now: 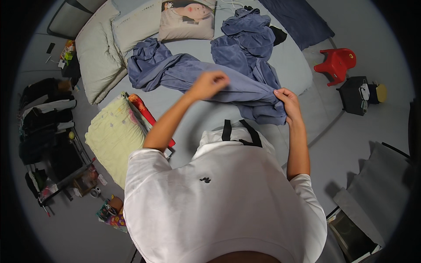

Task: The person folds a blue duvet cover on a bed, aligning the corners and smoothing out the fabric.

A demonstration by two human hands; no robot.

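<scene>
A blue-grey plush blanket lies crumpled across the bed, with one long stretch pulled towards the right. My right hand grips a gathered edge of it at the near right, thumb on top. Over the middle of that stretch is my left hand, blurred, with its fingers curled; whether it pinches any cloth is unclear. Another bunched heap of blue-grey plush fabric extends up the bed behind the stretch. Under the fabric shows a pale grey bed sheet.
Pale pillows and a photo-printed cushion lie at the far side. Left of me are a folded yellow quilt and a red cloth item. Beyond the bed stand a clothes rack, a red chair and a black bin.
</scene>
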